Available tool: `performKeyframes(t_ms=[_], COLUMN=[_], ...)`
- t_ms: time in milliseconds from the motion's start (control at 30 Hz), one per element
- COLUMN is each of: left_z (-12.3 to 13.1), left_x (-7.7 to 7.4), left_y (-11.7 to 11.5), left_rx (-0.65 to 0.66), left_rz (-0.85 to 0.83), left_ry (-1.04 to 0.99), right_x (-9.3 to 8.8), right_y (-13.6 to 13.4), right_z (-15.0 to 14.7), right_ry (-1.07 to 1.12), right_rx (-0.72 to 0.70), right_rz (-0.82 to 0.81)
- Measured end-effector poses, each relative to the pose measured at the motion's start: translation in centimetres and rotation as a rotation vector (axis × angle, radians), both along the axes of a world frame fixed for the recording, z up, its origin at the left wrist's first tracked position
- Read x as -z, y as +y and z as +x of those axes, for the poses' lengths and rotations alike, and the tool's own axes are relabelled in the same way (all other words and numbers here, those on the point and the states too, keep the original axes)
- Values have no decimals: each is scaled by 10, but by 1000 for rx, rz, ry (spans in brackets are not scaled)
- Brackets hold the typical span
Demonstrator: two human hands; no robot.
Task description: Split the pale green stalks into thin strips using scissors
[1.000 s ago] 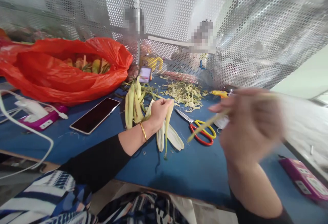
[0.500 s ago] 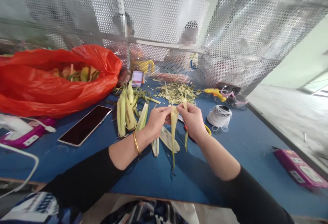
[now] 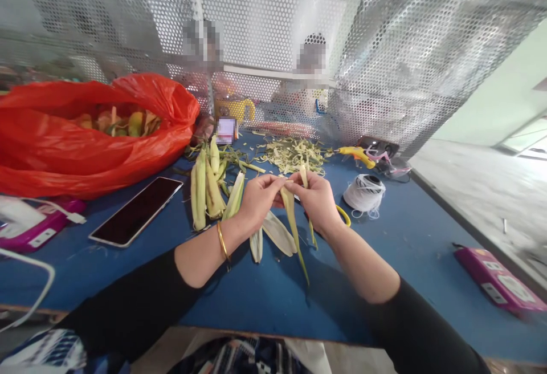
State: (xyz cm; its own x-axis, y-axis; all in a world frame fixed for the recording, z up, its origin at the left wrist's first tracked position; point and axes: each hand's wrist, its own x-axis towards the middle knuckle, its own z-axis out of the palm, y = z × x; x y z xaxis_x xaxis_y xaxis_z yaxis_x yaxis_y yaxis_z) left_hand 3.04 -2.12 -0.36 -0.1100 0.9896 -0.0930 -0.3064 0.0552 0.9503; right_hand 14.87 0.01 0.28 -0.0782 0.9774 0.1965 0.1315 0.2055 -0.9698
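Left hand (image 3: 257,198), grip pinched on a tapering husk strip (image 3: 291,214) hanging over the blue surface (image 3: 248,300), right hand (image 3: 319,198) close beside, grip clamped on a narrower strip (image 3: 303,175), pale husk pieces (image 3: 280,235) below.

The bare blue surface (image 3: 410,251) gives a hand an open lane right of the white cone-shaped thread spool (image 3: 364,193), as far as the magenta power strip with pale sockets (image 3: 499,280). Left of the spool, a yellow loop-shaped scissor handle (image 3: 344,216), then the right hand (image 3: 315,196) and left hand (image 3: 261,196) with long pale-green husk strips (image 3: 293,220) dangling, block passage. Beyond the spool stand the yellow glue gun (image 3: 358,156), clear pink-framed glasses (image 3: 394,166) and, farther, the silver perforated sheet (image 3: 273,20). Well left of it bulges the red plastic bag (image 3: 94,160).
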Motion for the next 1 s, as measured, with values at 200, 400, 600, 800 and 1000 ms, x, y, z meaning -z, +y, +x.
performKeyframes(t_ms=[200, 400, 600, 800, 1000], left_z=[-1, 0, 1, 2, 2], left_x=[-3, 0, 0, 0, -1], left_y=[2, 1, 0, 0, -3], left_rx=[21, 5, -12, -22, -54], left_rz=[15, 30, 43, 23, 62], left_ry=[20, 65, 75, 71, 87], right_x=[1, 0, 7, 9, 8], right_y=[2, 3, 2, -2, -4], right_z=[2, 1, 0, -3, -5], right_ry=[10, -45, -78, -192, -156], right_rx=[-24, -19, -12, 50, 76], right_rz=[17, 67, 92, 244, 203])
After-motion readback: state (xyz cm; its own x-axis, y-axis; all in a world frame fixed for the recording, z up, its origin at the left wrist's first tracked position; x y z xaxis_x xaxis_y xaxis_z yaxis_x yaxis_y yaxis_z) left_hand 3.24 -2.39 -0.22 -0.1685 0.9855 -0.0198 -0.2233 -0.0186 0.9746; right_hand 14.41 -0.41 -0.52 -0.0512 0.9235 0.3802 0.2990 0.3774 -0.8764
